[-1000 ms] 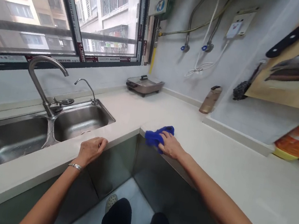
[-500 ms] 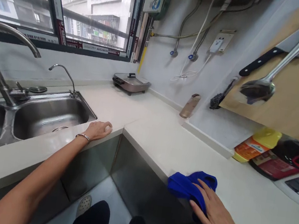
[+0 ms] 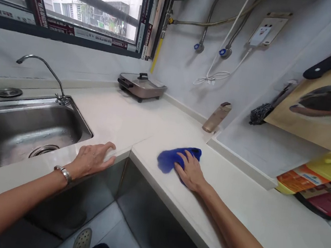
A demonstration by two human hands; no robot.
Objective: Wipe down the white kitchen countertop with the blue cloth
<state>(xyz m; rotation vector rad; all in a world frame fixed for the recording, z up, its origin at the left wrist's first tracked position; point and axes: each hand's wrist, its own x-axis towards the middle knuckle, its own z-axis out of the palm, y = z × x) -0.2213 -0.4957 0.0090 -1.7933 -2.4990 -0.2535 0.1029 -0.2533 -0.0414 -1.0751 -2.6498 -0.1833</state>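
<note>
My right hand (image 3: 189, 171) presses down on a blue cloth (image 3: 170, 160) lying on the white countertop (image 3: 122, 124), just right of the inner corner. Its fingers spread over the cloth, and part of the cloth bunches up behind them. My left hand (image 3: 94, 159), with a silver bracelet at the wrist, rests on the front edge of the counter beside the sink (image 3: 31, 115). Thumb and index finger are apart there. A pale patch shows between them; whether it is the counter or a small object I cannot make out.
An electric pan (image 3: 141, 87) with a glass lid sits in the back corner. A brown bottle (image 3: 216, 117) stands by the right wall. A small faucet (image 3: 46, 66) rises behind the sink. Yellow-orange packaging (image 3: 308, 177) and a hanging cutting board (image 3: 316, 120) are at right.
My right hand has carried the blue cloth from the near right counter edge forward and left, onto the countertop by the corner. The left hand stays at the counter edge; the view has shifted.
</note>
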